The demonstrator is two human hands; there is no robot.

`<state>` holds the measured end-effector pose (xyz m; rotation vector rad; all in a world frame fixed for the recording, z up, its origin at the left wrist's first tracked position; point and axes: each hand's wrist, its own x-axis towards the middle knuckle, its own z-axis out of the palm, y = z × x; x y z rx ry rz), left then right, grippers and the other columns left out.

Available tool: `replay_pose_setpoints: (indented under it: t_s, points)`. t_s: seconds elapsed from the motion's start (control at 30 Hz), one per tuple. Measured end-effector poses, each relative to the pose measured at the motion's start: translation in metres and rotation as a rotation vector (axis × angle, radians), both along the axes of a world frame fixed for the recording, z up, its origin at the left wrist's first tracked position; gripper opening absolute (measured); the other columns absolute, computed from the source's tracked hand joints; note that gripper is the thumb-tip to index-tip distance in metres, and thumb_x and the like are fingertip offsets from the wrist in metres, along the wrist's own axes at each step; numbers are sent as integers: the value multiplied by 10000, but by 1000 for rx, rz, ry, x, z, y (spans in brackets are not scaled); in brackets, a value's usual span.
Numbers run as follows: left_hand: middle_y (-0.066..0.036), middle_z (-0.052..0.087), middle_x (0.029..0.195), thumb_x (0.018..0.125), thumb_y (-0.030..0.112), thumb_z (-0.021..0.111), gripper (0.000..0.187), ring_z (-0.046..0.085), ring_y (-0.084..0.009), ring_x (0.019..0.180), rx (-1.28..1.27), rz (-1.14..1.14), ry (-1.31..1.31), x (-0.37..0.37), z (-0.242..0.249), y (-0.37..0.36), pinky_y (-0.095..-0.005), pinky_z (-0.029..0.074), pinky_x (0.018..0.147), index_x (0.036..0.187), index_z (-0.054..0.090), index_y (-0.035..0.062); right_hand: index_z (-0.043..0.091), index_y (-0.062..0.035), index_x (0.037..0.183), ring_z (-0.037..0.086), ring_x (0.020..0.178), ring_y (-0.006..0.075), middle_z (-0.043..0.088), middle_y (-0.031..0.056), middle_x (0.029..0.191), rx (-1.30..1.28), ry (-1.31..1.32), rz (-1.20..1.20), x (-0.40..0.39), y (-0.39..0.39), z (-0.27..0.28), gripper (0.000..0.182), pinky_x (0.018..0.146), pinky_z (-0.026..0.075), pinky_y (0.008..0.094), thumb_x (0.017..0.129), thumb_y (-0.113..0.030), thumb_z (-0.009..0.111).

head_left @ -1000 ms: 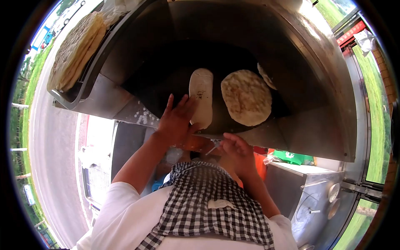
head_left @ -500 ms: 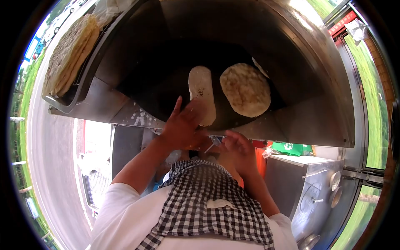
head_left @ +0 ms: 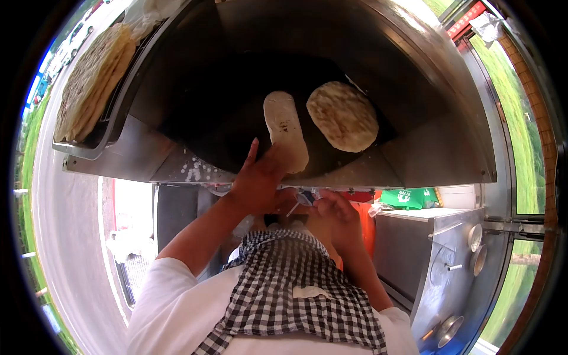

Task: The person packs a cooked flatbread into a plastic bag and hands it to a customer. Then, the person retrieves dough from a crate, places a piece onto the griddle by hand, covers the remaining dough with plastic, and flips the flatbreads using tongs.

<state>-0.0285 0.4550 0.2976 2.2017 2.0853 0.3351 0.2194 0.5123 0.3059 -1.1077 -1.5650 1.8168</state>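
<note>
Pale, elongated, flat dough (head_left: pixel 284 121) lies on the dark griddle (head_left: pixel 228 112), long axis running away from the person, near end at the left hand's (head_left: pixel 254 186) loosely spread fingers; the right hand (head_left: pixel 336 214), curled, grip unclear, is farther off.

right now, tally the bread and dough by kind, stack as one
Long pale dough strip with dark specks: 1
Round brown-spotted flatbread: 1
Stack of pale tan flatbreads: 1
Total: 3, leaving out a pale sliver beside the round one, too hidden to tell
</note>
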Motion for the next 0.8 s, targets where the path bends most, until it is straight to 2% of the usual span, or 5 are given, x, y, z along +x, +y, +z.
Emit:
replay_pose_setpoints:
  t_s: [0.07, 0.37, 0.57, 0.7, 0.8]
  points:
    - [-153, 452, 1549, 884, 523, 672, 812, 351, -331, 1491, 125, 71, -17, 5, 3, 6, -657, 135, 1218, 1507, 432, 61, 577, 40, 1324, 666, 1060, 203, 671, 106, 1111, -14, 20, 6, 6, -4, 3, 341, 956, 544, 334, 1010, -84, 625]
    - [-194, 401, 1575, 918, 486, 660, 786, 299, -365, 1509, 15, 226, 33, 21, 9, 8, -627, 126, 1231, 1514, 414, 35, 578, 56, 1282, 650, 1045, 178, 671, 108, 1105, 9, 93, -8, 42, -10, 5, 301, 941, 544, 328, 1008, -62, 623]
    - [-209, 402, 1578, 918, 335, 698, 695, 318, -392, 1498, 117, 175, -109, 67, 20, -17, -599, 154, 1232, 1486, 452, 20, 601, 47, 1269, 652, 1038, 169, 680, 90, 1104, 60, 131, -59, 93, -8, 21, 284, 935, 537, 315, 997, -34, 619]
    - [-224, 458, 1526, 893, 263, 716, 612, 388, -411, 1449, 143, 81, -241, 120, 13, -27, -599, 225, 1206, 1414, 519, 10, 615, 29, 1266, 647, 1022, 149, 681, 68, 1101, -154, 222, -182, 138, -8, 9, 280, 907, 532, 295, 990, -16, 605]
    - [-228, 522, 1461, 869, 246, 727, 571, 481, -416, 1378, 235, 9, -310, 159, 10, -36, -603, 318, 1166, 1360, 559, 9, 626, 18, 1267, 643, 999, 134, 679, 52, 1092, -121, 191, -141, 175, -11, -16, 281, 881, 530, 281, 990, -19, 599]
